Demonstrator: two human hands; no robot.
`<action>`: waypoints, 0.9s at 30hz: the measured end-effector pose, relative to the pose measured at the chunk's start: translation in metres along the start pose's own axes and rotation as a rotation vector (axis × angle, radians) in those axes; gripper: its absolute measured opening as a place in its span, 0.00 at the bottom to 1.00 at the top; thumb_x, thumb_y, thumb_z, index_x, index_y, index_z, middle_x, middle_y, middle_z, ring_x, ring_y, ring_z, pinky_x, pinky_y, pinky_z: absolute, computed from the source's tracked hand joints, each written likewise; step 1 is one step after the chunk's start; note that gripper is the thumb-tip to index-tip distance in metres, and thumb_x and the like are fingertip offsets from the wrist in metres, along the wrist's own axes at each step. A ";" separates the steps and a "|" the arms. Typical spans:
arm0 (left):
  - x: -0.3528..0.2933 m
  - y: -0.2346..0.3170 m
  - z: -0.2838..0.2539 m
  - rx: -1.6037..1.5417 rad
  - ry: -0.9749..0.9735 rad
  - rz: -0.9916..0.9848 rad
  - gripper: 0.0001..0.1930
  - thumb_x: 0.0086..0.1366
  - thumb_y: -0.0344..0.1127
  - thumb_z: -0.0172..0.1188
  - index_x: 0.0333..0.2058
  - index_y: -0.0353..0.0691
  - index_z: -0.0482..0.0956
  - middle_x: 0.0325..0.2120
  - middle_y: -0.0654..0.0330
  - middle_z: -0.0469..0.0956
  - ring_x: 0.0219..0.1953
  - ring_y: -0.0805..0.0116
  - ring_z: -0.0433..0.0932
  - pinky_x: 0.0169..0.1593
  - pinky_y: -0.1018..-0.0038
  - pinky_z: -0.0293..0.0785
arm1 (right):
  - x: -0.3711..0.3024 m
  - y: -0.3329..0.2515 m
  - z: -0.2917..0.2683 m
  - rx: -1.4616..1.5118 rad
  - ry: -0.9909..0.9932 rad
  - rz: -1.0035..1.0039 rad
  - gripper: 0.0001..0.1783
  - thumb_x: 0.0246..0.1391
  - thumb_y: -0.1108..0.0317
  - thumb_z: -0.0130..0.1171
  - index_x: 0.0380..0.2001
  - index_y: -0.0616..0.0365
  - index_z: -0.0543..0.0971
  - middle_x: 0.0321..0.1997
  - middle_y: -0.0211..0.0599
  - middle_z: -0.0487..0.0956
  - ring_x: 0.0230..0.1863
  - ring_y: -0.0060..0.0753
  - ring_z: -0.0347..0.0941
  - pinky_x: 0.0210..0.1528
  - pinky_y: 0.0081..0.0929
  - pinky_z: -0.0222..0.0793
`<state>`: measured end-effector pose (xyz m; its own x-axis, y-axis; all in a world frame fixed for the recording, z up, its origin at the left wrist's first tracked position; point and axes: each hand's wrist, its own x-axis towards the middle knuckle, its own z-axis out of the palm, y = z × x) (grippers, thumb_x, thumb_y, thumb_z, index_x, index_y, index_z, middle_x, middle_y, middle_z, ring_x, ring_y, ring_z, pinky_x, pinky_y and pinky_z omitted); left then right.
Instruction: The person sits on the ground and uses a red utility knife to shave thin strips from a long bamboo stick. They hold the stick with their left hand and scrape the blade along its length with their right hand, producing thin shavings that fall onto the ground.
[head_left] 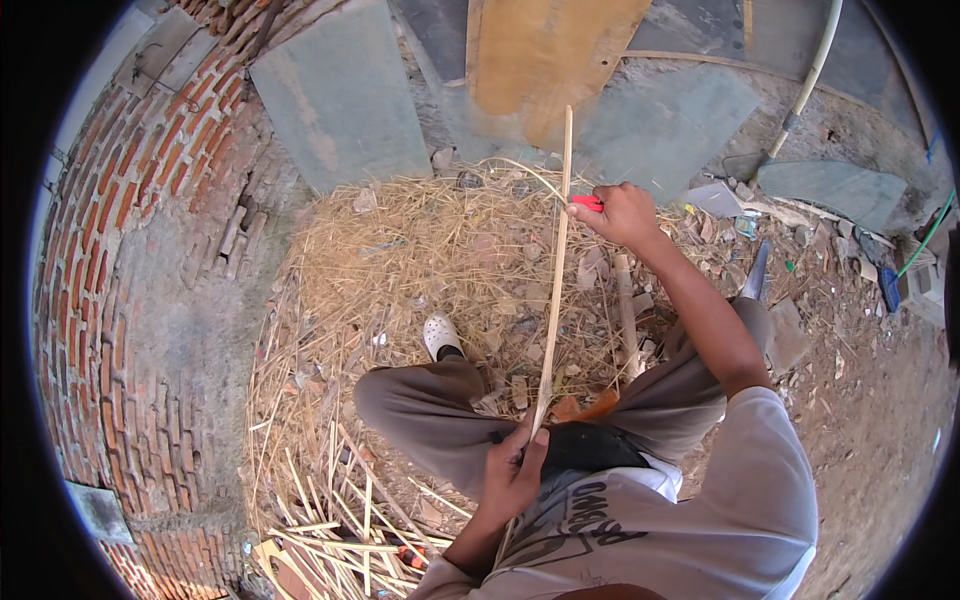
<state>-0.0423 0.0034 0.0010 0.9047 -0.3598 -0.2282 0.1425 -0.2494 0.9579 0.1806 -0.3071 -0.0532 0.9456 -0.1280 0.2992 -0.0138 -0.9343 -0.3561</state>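
A long, pale strip of bamboo or wood point(557, 290) runs away from my lap, its far end rising toward the panels. My left hand point(515, 470) is closed around its near end, close to the dark cloth point(585, 447) on my lap. With my arm stretched forward, my right hand point(628, 215) grips a small red-handled knife point(588, 203) against the strip's upper part. The blade is too small or hidden to make out. A thin curled sliver point(530, 172) bends off to the left from where the knife meets the strip.
Shavings and rubble point(400, 240) cover the ground around my white clog point(440, 335). Several cut strips point(350, 540) lie at lower left. A brick wall point(130, 300) stands left; grey panels point(345, 100) and a tan board point(540, 60) lean ahead. A short pole point(627, 310) lies near my right leg.
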 end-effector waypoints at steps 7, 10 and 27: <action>-0.034 0.007 -0.009 -0.035 -0.141 -0.102 0.21 0.71 0.28 0.49 0.62 0.35 0.65 0.20 0.75 0.60 0.23 0.86 0.55 0.25 0.86 0.52 | 0.054 0.081 -0.025 0.118 0.010 0.372 0.48 0.49 0.21 0.41 0.21 0.62 0.82 0.24 0.54 0.80 0.32 0.54 0.79 0.36 0.46 0.72; -0.035 0.014 -0.004 -0.042 -0.133 -0.132 0.21 0.72 0.31 0.48 0.62 0.34 0.65 0.17 0.75 0.59 0.19 0.87 0.55 0.23 0.85 0.52 | 0.062 0.086 -0.021 0.083 0.015 0.451 0.49 0.49 0.21 0.40 0.24 0.63 0.83 0.27 0.56 0.80 0.35 0.56 0.79 0.38 0.46 0.73; 0.031 0.012 -0.034 -0.401 -0.014 -0.060 0.22 0.75 0.41 0.42 0.59 0.31 0.67 0.11 0.67 0.64 0.11 0.82 0.58 0.17 0.84 0.56 | 0.001 -0.024 -0.060 -0.122 -0.351 -0.041 0.47 0.49 0.21 0.42 0.22 0.61 0.81 0.21 0.50 0.78 0.29 0.53 0.79 0.34 0.43 0.73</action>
<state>0.0009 0.0199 0.0109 0.8848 -0.3685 -0.2853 0.3426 0.0990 0.9343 0.1620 -0.3047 0.0086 0.9998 0.0123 -0.0180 0.0077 -0.9718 -0.2355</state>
